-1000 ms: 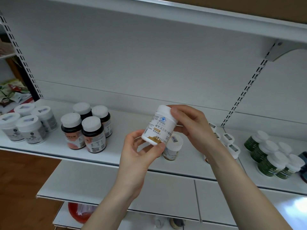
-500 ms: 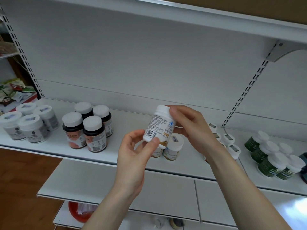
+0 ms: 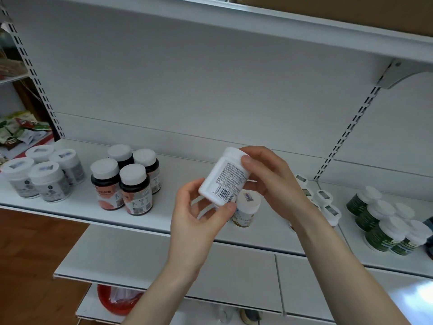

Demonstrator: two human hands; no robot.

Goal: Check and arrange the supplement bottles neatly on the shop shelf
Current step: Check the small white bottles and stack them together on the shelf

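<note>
Four dark bottles [image 3: 134,191] stand on the white shelf [image 3: 185,171] above wooden floor [image 3: 30,254].

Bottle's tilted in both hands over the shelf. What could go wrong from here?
1. The white bottle is pinched only by fingertips of the left hand and right hand; it may slip.
2. A small capped bottle stands on the shelf close beneath; a drop could topple it.
3. Barcode side faces the person; shelved so, its front would likely be hidden.
</note>
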